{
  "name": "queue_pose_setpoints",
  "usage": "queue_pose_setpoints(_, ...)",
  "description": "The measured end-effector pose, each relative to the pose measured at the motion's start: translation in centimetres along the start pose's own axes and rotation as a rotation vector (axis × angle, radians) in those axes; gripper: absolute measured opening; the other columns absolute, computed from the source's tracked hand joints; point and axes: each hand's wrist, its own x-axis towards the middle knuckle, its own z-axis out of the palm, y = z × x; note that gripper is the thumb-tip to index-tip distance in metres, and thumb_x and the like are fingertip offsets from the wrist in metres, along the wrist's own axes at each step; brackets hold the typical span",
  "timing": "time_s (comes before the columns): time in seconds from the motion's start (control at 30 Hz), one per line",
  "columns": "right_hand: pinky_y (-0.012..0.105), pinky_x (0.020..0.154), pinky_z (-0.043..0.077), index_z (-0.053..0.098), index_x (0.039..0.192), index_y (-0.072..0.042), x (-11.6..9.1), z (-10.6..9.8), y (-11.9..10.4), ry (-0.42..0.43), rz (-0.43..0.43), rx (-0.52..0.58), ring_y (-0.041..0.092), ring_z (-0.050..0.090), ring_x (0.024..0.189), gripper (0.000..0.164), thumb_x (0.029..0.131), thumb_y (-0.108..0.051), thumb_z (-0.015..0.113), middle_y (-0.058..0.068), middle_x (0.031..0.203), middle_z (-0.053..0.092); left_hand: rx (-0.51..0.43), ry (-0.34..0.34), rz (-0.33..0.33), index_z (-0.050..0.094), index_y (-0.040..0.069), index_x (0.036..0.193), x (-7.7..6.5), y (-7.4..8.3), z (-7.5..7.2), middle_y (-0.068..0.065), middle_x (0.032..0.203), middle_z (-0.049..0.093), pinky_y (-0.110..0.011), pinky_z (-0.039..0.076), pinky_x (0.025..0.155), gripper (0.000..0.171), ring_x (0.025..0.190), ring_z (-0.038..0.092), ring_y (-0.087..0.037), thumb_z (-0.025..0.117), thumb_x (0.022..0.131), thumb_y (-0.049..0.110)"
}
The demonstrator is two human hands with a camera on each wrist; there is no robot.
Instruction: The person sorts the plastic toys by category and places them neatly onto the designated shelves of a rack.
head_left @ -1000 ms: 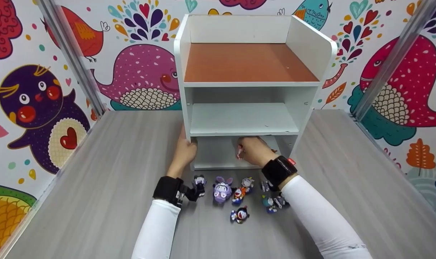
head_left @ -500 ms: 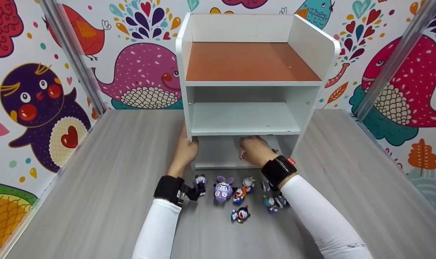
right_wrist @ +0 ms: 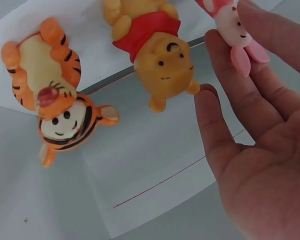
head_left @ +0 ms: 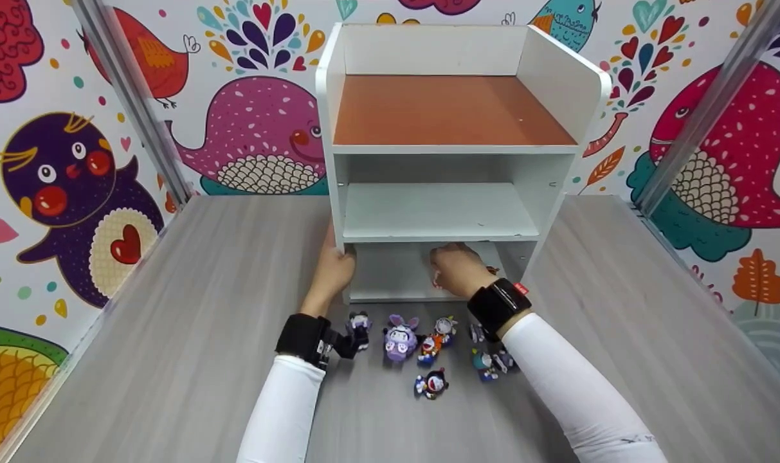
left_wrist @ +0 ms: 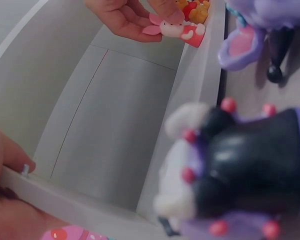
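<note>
Low in the head frame, toys (head_left: pixel 400 341) are partly hidden by a wristband (head_left: pixel 498 307); mid-frame, the shelf (head_left: pixel 441 212) is gripped by the left hand (head_left: pixel 332 271), and a pink figure (right_wrist: pixel 233 27), barely visible in the bottom compartment, is pinched by the right hand (head_left: pixel 462 267).

The shelf (head_left: pixel 435 209) stands on the tabletop (head_left: pixel 171 354), the left hand (head_left: pixel 335 265) at its 8 o'clock edge. In its bottom compartment, the bear toy (right_wrist: pixel 162 65) is between the tiger toy (right_wrist: pixel 45 75), towards 3 o'clock, and the pig toy (right_wrist: pixel 235 29), towards 9, in the right hand (head_left: pixel 460 267). Before the shelf: the rabbit doll (head_left: pixel 400 344), 1 small doll (head_left: pixel 359 326) at its 9 o'clock, 1 figurine (head_left: pixel 433 384) at 5.
</note>
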Motion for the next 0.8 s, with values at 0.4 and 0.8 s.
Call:
queue_pose_setpoints(0.4,0.049,0.087,0.052,0.063,0.080,-0.002,-0.1,0.2,0.0,-0.035,0.035,-0.013,0.038,0.064,0.093,0.013,0.073,0.001,0.074,0.017,0.086,0.070,0.016,0.001,-0.020,0.014,0.007,0.161,-0.2,0.0,0.1,-0.018,0.167,0.019,-0.050,0.013,0.128,0.080,0.156,0.016,-0.034,0.037,0.087,-0.013)
queue_pose_setpoints(0.8,0.045,0.072,0.058,0.067,0.093,0.002,-1.9,-2.7,-1.5,0.037,0.046,0.086,0.032,0.067,0.077,0.019,0.078,-0.006,0.075,0.014,0.083,0.069,0.008,-0.014,-0.029,0.010,0.009,0.162,-0.1,0.0,-0.3,-0.016,0.168,0.017,-0.048,0.013,0.128,0.083,0.156,0.014,-0.032,0.035,0.086,-0.013)
